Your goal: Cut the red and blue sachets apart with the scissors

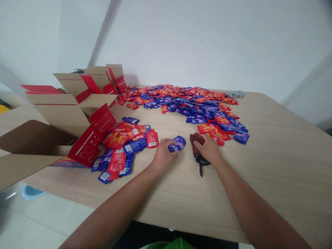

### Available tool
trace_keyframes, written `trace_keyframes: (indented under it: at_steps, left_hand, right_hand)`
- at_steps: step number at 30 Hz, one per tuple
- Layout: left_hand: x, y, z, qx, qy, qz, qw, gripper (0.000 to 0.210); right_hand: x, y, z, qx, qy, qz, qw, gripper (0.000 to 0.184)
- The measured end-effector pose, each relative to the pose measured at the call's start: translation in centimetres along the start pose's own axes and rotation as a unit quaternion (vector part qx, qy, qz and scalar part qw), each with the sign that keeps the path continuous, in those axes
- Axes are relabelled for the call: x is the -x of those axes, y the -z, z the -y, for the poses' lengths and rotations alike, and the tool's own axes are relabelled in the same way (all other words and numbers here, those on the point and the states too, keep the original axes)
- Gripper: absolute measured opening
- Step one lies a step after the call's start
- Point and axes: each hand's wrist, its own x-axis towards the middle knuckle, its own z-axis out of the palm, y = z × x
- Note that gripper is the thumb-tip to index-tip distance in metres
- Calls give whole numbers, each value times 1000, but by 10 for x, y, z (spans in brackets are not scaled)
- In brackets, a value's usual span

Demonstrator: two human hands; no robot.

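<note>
Pinching a purple-blue sachet (178, 142) in the left hand (164, 153), with thumb and fingers nearly together over its left end — leaving most of its printed face jutting out of the grip toward two o'clock. Hard to tell whether lifted off the table (275, 148) or resting on it. Held near the right hand (210, 149), apart from it and toward its nine o'clock.

Clasping a maroon object (195, 139) in the right hand, with the grip closed over its right side and its upper end poking out toward eleven o'clock. Trailing a black strap (201, 169) toward six o'clock, below the grip.

Just beyond the right hand, at twelve to one o'clock: several red-orange sachets (211, 129), lying flat and overlapping. Farther off, spread from eleven to one o'clock beyond both hands: a long heap of mixed sachets (178, 100) — mostly blue along the near middle, mostly red-orange behind.

At ten o'clock from the left hand, near it: a red sachet (152, 139) with barcode showing. Just past that, at nine o'clock: a smaller pile of red and blue sachets (120, 136). Beyond, at nine to ten o'clock: open cardboard boxes (57, 110) with red-printed flaps.
</note>
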Motion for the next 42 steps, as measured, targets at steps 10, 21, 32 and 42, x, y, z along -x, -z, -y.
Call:
trace_keyframes:
  at_steps: [10,21,32,42]
  left_hand:
    - [-52,84,34,-167,7,-249,954,34]
    - [-50,126,37,-247,50,-359,899,39]
    - [-11,17,25,-151,-156,-81,973,25]
    - [-28,-9,33,-185,-130,23,974,43]
  right_hand:
    - [2,3,2,-3,2,7,1000,23]
    - [1,3,4,0,0,8,1000,18]
    - [1,2,5,-16,5,12,1000,19]
    - [3,0,6,-31,5,10,999,19]
